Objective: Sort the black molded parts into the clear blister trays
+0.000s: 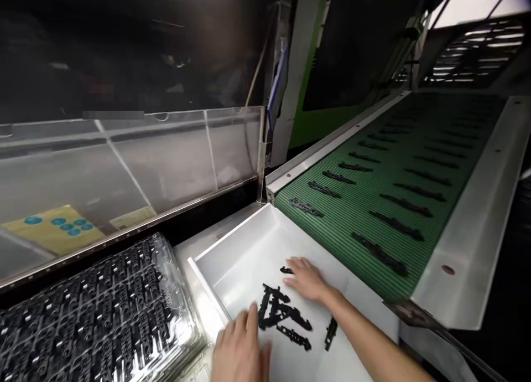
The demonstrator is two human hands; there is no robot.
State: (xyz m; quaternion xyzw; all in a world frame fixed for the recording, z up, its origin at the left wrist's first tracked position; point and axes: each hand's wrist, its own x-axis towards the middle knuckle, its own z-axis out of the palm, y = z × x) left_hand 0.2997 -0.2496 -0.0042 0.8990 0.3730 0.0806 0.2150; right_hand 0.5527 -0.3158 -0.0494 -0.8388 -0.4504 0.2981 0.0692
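Note:
My right hand (307, 279) reaches into the white tray (244, 246). Its fingers and thumb close around a slim black plastic part (286, 270), of which just one end shows; the rest is hidden under the hand. Close to the tray's left side is my left hand (240, 346), back upward, thumb apart from the fingers and nothing visible in it. Between the hands, several black plastic parts (276, 310) lie in a loose heap, with another black part (293, 337) just below. A separate black part (331, 333) rests beside my right forearm.
A green ribbed conveyor belt (352, 191) slopes down to the tray, carrying rows of similar black parts. Its metal side rail (468, 249) runs along the right. Clear plastic trays (124, 310) filled with black parts stand at left, before a transparent machine guard (178, 155).

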